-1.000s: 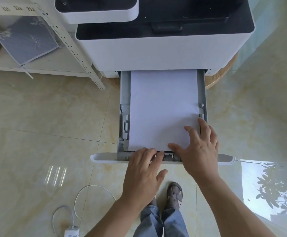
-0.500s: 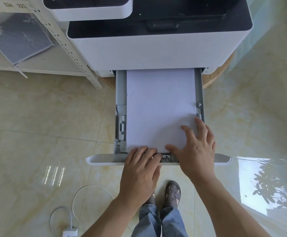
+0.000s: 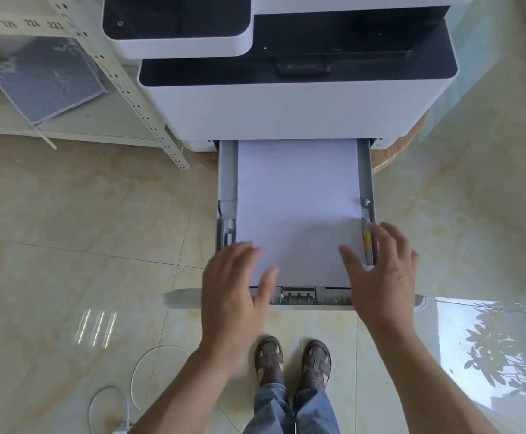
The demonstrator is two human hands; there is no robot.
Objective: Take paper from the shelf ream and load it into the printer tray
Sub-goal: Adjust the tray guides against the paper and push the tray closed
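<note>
While the printer tray [image 3: 225, 183] stands pulled out of the white printer [image 3: 286, 114], we see a stack of white paper [image 3: 297, 208] lying flat inside it, between the grey side rails and running back under the printer body. Our left hand [image 3: 233, 296] hovers over the near left corner of the tray, fingers spread and flat, gripping nothing; motion blur keeps us from telling whether the fingertips touch the sheet. Our right hand [image 3: 380, 270] is likewise open with fingers splayed, over the near right corner, just beside the side guide with its yellow tab [image 3: 367, 238], and it holds nothing. At the tray's front edge a small grey paper stop [image 3: 297, 294] shows between our two hands. To the left a perforated shelf post [image 3: 124, 83] slants down to the tiled floor [image 3: 83, 214], and a grey wrapped package [image 3: 49, 79] lies on the shelf behind it. A white cable [image 3: 136, 371] loops on the floor near our sandalled feet [image 3: 293, 361].
</note>
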